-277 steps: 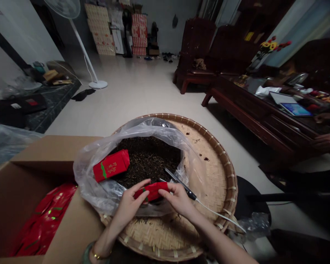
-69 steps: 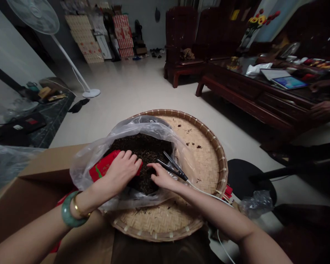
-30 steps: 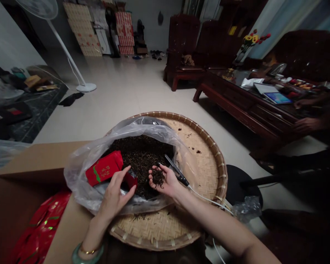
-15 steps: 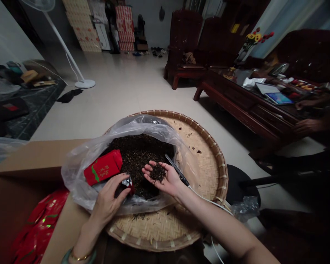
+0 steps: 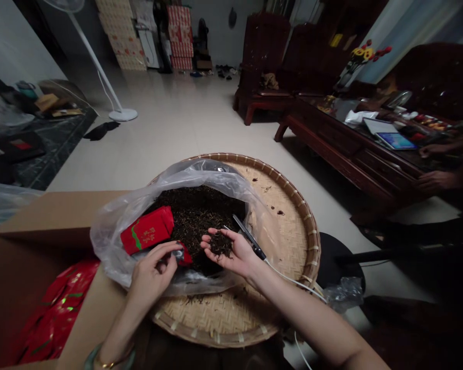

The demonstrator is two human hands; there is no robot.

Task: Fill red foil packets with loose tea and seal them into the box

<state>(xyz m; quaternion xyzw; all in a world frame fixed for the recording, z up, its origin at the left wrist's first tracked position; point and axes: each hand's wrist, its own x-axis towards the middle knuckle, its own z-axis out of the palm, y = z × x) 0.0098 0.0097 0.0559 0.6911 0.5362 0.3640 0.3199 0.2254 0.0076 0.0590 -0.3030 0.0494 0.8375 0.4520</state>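
Observation:
My left hand (image 5: 154, 272) pinches the silver-lined mouth of a small red tea packet (image 5: 185, 255), its thumb and fingers closed together. My right hand (image 5: 237, 253), palm up and cupped, carries a small heap of dried tea leaves (image 5: 220, 243). Both hands are over a clear plastic bag (image 5: 111, 241) full of loose dark tea (image 5: 195, 213). On the tea, left of my hands, lies another red packet (image 5: 148, 229) with gold writing and a green band. A dark, pen-like device (image 5: 249, 237) with a white cable rests at the bag's right edge.
The bag stands on a round woven bamboo tray (image 5: 293, 246) with scattered leaves. A cardboard box (image 5: 61, 213) holding several red packets (image 5: 61, 303) is at left. At right are a wooden table (image 5: 332, 131), a tablet (image 5: 395, 140) and another person's hand (image 5: 435, 180).
My left thumb and fingers have closed from apart to a pinch at the small packet's mouth. My right hand still carries the leaves. The view has shifted slightly.

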